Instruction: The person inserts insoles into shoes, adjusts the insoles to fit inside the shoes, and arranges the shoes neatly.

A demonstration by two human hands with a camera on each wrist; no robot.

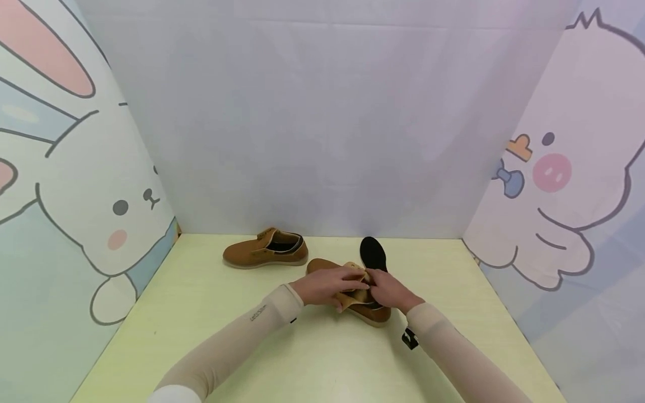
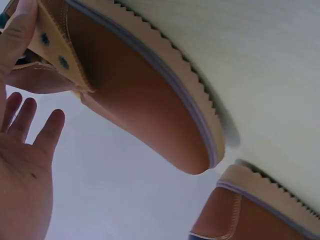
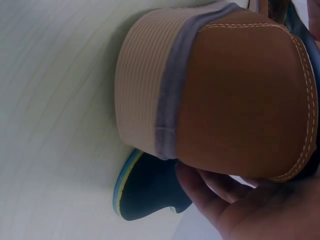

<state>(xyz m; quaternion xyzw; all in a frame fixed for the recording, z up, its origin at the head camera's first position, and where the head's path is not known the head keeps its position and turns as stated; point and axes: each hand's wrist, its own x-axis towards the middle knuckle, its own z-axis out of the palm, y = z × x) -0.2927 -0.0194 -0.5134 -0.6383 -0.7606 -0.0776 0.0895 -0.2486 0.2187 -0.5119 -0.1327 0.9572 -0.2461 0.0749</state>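
A brown lace-less shoe [image 1: 375, 316] stands on the table between both hands, toe pointing back left, its eyelet flaps spread. My left hand [image 1: 327, 284] lies over its opening, the thumb [image 2: 17, 37] against an eyelet flap and the other fingers fairly straight. From the right, my right hand [image 1: 393, 290] grips the far side of the collar near the heel; its fingers [image 3: 200, 192] lie along the outside in the right wrist view. The inside of the shoe is mostly hidden by the hands. Behind it lies a black insole [image 1: 373, 252], with a blue and yellow edge in the right wrist view.
A second brown shoe [image 1: 252, 254] stands at the back left, toe to the left. The pale yellow table [image 1: 201, 313] ends at a grey-white back wall [image 1: 322, 123], with cartoon-printed panels on either side. A black strap piece [image 1: 410, 338] hangs below the right wrist.
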